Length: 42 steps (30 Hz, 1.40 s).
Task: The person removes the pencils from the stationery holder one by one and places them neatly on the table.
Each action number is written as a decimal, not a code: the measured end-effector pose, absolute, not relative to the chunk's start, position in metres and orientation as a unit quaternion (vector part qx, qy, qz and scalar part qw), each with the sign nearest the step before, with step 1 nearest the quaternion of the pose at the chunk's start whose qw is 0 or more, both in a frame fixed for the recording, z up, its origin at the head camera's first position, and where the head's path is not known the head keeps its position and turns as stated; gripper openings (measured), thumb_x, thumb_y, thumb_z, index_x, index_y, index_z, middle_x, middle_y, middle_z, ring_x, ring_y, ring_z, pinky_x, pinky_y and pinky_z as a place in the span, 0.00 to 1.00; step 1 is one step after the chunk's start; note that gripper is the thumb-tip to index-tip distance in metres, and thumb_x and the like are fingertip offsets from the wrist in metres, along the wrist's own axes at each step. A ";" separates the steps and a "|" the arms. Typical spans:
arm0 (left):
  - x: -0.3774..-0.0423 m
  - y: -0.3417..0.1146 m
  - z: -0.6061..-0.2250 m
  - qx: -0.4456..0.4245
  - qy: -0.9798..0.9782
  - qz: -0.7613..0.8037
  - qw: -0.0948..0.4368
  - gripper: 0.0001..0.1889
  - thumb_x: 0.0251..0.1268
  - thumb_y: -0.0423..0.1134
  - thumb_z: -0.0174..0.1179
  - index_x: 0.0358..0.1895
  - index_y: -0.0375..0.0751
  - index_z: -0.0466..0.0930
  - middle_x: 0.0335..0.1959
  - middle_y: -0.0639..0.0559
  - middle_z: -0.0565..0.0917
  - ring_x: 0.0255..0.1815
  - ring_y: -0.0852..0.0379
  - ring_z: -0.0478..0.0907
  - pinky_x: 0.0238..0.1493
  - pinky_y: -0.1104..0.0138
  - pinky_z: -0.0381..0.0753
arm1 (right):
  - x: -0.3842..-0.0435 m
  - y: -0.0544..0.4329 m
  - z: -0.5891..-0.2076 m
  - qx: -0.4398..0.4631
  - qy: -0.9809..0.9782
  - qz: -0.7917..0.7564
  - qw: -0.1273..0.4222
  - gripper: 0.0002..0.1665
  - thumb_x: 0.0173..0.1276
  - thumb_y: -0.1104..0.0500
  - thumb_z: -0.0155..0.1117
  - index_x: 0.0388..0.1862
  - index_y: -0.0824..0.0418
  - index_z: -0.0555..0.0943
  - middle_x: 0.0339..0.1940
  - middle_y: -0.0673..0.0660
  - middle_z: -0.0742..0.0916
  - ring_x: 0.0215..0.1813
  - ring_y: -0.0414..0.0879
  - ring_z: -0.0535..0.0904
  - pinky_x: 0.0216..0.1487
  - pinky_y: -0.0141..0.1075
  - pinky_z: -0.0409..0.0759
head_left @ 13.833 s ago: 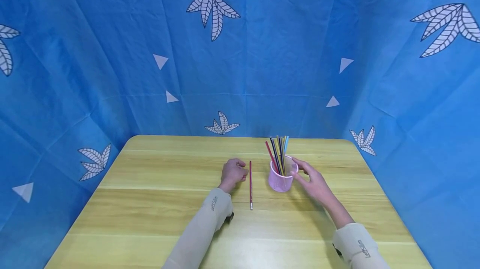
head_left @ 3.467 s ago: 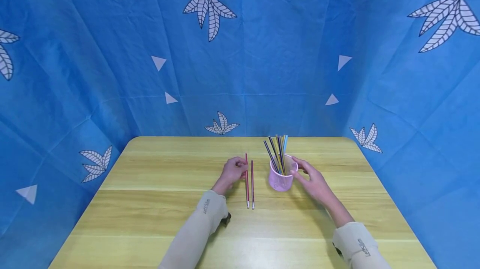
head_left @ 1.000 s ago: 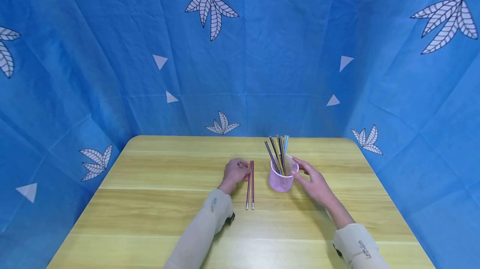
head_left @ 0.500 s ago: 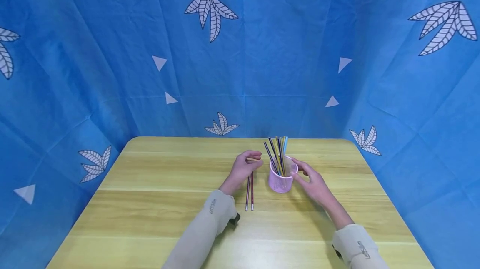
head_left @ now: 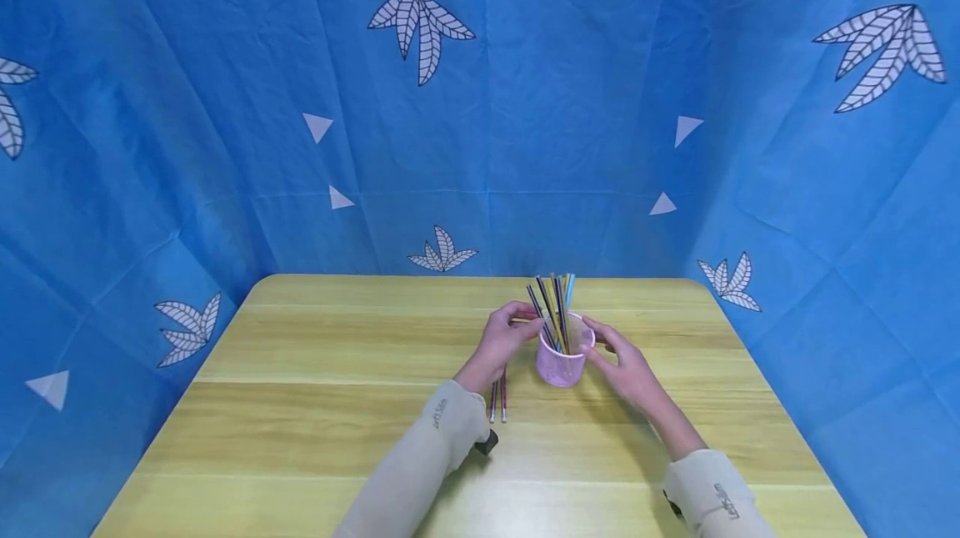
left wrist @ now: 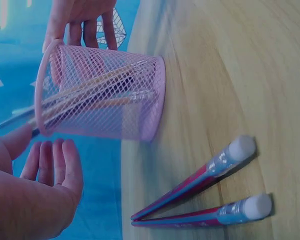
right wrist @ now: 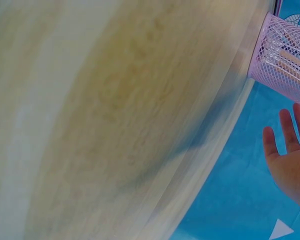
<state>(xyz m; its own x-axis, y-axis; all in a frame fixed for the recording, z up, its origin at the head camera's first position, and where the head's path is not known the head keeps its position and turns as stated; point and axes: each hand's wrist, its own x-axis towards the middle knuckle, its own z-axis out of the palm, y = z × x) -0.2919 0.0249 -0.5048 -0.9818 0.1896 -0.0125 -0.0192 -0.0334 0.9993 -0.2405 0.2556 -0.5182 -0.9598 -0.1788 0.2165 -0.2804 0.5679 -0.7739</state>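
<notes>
A pink mesh pencil cup (head_left: 558, 369) stands on the table, holding several pencils (head_left: 557, 313) in dark, yellow and light blue. My right hand (head_left: 630, 369) holds the cup's right side, thumb and index finger spread around its rim; other fingers stay extended in the right wrist view. At the cup's left, my left hand (head_left: 501, 342) has its thumb close to the leaning pencils, fingers loosely bent and apart. Whether the thumb touches one is unclear. Beneath that hand lie two red-striped pencils (left wrist: 190, 190) with white erasers, far ends together; the hand partly hides them in the head view.
The wooden table (head_left: 300, 404) has light yellow grain and rounded far corners. A blue patterned curtain (head_left: 570, 146) hangs behind it and along both sides.
One red pencil came out of the cup and was laid beside the other. My left hand then let go and moved right to the cup. My right hand stayed there.
</notes>
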 end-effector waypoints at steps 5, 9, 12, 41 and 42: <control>-0.293 0.029 -0.505 0.053 0.683 0.725 0.064 0.14 0.67 0.30 0.67 0.54 0.31 0.82 0.50 0.41 0.85 0.44 0.55 0.84 0.62 0.50 0.86 | -0.241 0.255 -0.519 0.129 -0.883 0.449 0.056 0.35 0.80 0.48 0.59 0.80 0.58 0.66 0.71 0.68 0.79 0.72 0.66 0.74 0.76 0.63 0.70; -0.293 0.032 -0.506 0.044 0.689 0.721 0.059 0.12 0.68 0.31 0.67 0.51 0.33 0.83 0.48 0.42 0.85 0.43 0.56 0.85 0.62 0.49 0.86 | -0.241 0.256 -0.521 0.127 -0.885 0.445 0.056 0.35 0.80 0.48 0.59 0.80 0.58 0.66 0.71 0.68 0.79 0.72 0.66 0.74 0.75 0.63 0.70; -0.293 0.034 -0.506 0.044 0.693 0.717 0.053 0.10 0.68 0.31 0.67 0.50 0.33 0.83 0.47 0.43 0.85 0.43 0.55 0.85 0.61 0.49 0.87 | -0.241 0.257 -0.521 0.128 -0.886 0.442 0.055 0.35 0.80 0.48 0.59 0.80 0.58 0.66 0.71 0.68 0.79 0.71 0.66 0.74 0.75 0.63 0.71; -0.295 0.032 -0.494 0.084 0.661 0.746 -0.008 0.08 0.73 0.29 0.61 0.51 0.32 0.79 0.46 0.43 0.84 0.46 0.57 0.82 0.56 0.64 0.89 | -0.239 0.256 -0.518 0.132 -0.885 0.441 0.064 0.34 0.80 0.50 0.60 0.79 0.60 0.67 0.69 0.69 0.80 0.70 0.66 0.76 0.75 0.63 0.71; -0.295 0.032 -0.493 0.086 0.654 0.752 -0.006 0.08 0.73 0.29 0.61 0.51 0.32 0.79 0.46 0.43 0.84 0.46 0.57 0.82 0.56 0.64 0.90 | -0.239 0.256 -0.517 0.133 -0.886 0.439 0.065 0.34 0.80 0.50 0.59 0.79 0.60 0.67 0.69 0.69 0.80 0.70 0.66 0.76 0.75 0.63 0.71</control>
